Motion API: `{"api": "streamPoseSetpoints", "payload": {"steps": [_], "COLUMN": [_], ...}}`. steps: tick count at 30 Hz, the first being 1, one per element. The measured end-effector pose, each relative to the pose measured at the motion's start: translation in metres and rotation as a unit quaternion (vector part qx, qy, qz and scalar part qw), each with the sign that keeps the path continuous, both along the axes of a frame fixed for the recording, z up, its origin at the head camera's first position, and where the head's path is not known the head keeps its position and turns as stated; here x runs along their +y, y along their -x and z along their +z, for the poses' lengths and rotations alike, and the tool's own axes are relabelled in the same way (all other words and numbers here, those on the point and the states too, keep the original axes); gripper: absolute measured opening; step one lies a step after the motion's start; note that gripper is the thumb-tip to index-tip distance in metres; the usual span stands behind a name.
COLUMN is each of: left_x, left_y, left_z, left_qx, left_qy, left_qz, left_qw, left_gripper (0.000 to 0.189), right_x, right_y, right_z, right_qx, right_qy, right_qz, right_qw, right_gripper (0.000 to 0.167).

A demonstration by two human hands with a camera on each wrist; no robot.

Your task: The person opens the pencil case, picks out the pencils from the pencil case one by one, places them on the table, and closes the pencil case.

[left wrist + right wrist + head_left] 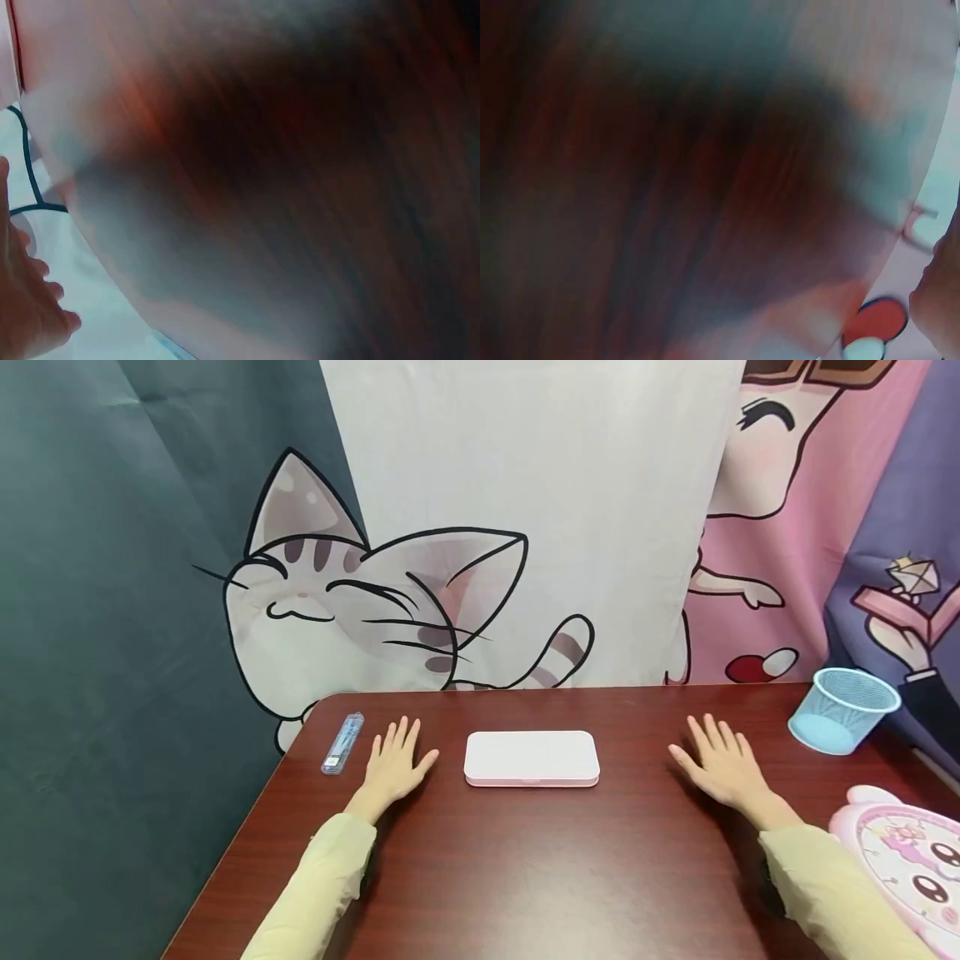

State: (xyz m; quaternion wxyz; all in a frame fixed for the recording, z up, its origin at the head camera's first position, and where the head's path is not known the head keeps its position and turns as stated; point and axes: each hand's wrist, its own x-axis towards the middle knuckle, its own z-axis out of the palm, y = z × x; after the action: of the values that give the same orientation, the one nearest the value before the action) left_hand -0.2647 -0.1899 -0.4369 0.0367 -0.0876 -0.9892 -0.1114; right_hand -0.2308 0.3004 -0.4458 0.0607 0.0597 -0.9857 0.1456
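Note:
A white case with a pink lower edge (532,758) lies closed on the dark red-brown table (540,877), between the two hands. To its left the left hand (395,766) is over the table with fingers spread, holding nothing. Beyond that hand lies a slim clear packet with pale blue contents (342,743), which I cannot identify further. The right hand (722,762) is spread in the same way to the right of the case, also holding nothing. In the left wrist view, part of the left hand (34,300) shows at the edge.
A light blue mesh pen holder (843,710) stands at the back right corner. Near the right forearm is a pink cartoon-faced clock (911,864), partly cut off by the frame. A cloth printed with a cartoon cat (337,627) hangs behind the table.

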Motion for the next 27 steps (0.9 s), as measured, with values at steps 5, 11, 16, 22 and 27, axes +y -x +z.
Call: {"api": "streamPoseSetpoints", "payload": {"steps": [5,11,16,22,27], "left_x": [0.014,0.03,0.039,0.046,0.051], "left_y": [0.003,0.005,0.006,0.006,0.008], "left_z": [0.005,0.008,0.006,0.003,0.0], "left_qx": [-0.027,-0.037,-0.051,-0.082,-0.128], "left_qy": [-0.018,-0.036,-0.05,-0.085,-0.148], "left_qz": [-0.035,-0.058,-0.095,-0.149,-0.18], "left_qw": [0.9989,0.997,0.9929,0.9818,0.9639], "left_gripper": [0.075,0.072,0.073,0.09,0.108], "right_x": [-0.041,-0.089,-0.129,-0.164,-0.175], "right_y": [0.013,0.02,0.026,0.028,0.027], "right_z": [0.007,0.008,0.006,-0.002,-0.008], "right_qx": [0.008,0.025,0.037,0.039,0.048], "right_qy": [-0.006,-0.021,-0.033,-0.042,-0.076], "right_qz": [0.032,0.084,0.134,0.194,0.21], "right_qw": [0.9994,0.9959,0.9897,0.9794,0.9735], "right_gripper": [0.074,0.067,0.065,0.066,0.083]}}
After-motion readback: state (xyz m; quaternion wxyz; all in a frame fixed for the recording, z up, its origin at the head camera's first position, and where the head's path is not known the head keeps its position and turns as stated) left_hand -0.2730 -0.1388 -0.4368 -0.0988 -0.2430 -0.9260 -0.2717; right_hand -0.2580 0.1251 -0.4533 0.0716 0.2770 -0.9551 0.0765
